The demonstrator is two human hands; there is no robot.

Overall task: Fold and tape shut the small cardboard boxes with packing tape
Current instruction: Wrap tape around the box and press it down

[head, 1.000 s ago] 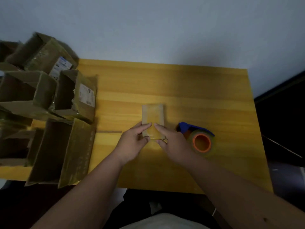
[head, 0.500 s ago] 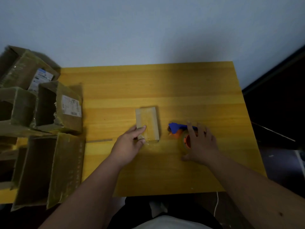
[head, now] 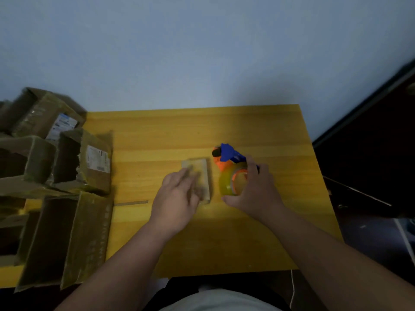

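Observation:
A small flat cardboard box (head: 201, 169) lies at the middle of the yellow wooden table (head: 258, 239). My left hand (head: 176, 198) rests on the box's near half with its fingers stretched out flat; it is blurred by motion. Just right of the box, my right hand (head: 256, 191) grips a tape dispenser (head: 229, 167) with a blue and orange body and a yellowish tape roll. The dispenser is lifted and tilted, its blue nose pointing to the far left.
Several open brown cardboard boxes (head: 67, 167) with white labels are stacked along the table's left side, reaching the front edge. A thin cardboard strip (head: 131, 203) lies left of my left hand. A dark cabinet (head: 370, 153) stands to the right. A pale wall is behind.
My right hand has closed round the tape dispenser and lifted it toward the box. My left hand has slid from the box's near left corner onto its top.

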